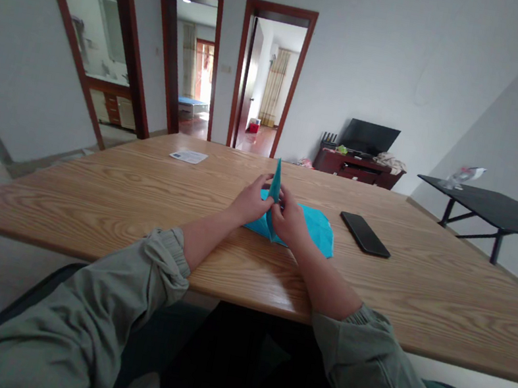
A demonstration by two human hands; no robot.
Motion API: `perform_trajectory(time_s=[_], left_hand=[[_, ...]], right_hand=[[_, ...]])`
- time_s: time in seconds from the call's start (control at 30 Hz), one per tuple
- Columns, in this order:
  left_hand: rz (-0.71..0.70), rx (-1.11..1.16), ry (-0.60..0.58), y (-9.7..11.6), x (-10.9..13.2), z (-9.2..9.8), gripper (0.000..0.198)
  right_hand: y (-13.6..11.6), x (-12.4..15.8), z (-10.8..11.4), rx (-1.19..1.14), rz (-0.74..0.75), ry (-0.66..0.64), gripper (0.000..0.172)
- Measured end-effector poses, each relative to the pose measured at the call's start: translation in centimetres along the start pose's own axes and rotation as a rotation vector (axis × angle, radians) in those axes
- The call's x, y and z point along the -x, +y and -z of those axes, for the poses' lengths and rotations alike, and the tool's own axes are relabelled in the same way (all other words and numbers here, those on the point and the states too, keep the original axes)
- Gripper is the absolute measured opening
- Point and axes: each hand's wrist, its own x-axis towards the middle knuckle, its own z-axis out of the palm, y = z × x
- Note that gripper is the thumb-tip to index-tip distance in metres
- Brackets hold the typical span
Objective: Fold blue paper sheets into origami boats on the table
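A sheet of turquoise paper (313,228) lies folded on the wooden table (85,210), with a narrow pointed flap (276,180) standing up from its middle. My left hand (252,201) grips the paper at the base of that flap. My right hand (291,218) pinches the same folded part from the other side, its fingertips close to my left hand. The hands hide part of the fold. A black smartphone (365,234) lies face down or dark to the right of the paper, apart from my right hand.
A small printed paper slip (188,155) lies near the table's far edge. To the right stands a black table (501,213) with a small white-and-red figure (462,178) on it. A dark wooden cabinet (351,167) holds a monitor (369,138) against the far wall.
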Motion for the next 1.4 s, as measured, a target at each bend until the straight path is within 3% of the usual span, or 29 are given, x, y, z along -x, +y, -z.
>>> perform_trajectory(time_s=[0.1,0.3,0.53,0.63,0.83,0.97,1.1,1.4], left_hand=[[-0.003,-0.116,0.018,0.5,0.1,0.3,0.055],[-0.078,-0.282,0.005,2.3,0.4,0.1,0.057],[-0.104,-0.295,0.088,1.8,-0.3,1.1,0.048],[-0.11,-0.324,-0.032,0.3,-0.9,2.3,0.038],[0.014,-0.587,-0.504,-3.2,-0.2,3.7,0.053],[0.102,-0.711,-0.74,-3.6,0.5,3.3,0.055],[0.142,-0.751,-0.85,-3.2,0.9,3.0,0.06],[0.083,-0.79,-0.858,-2.6,2.7,3.3,0.075]], right_hand=[[-0.4,0.1,-0.1,0.103,-0.051,-0.019,0.052],[-0.5,-0.4,0.7,0.316,-0.2,0.025,0.029],[1.9,-1.1,2.4,0.119,-0.197,0.115,0.035],[3.4,-1.0,2.9,0.117,-0.141,0.068,0.043],[5.0,-0.2,2.4,0.419,0.013,-0.351,0.055],[4.8,0.0,1.6,0.563,0.037,-0.598,0.062],[4.9,0.4,1.1,0.607,0.052,-0.761,0.057],[5.4,2.0,1.2,0.627,0.078,-0.733,0.06]])
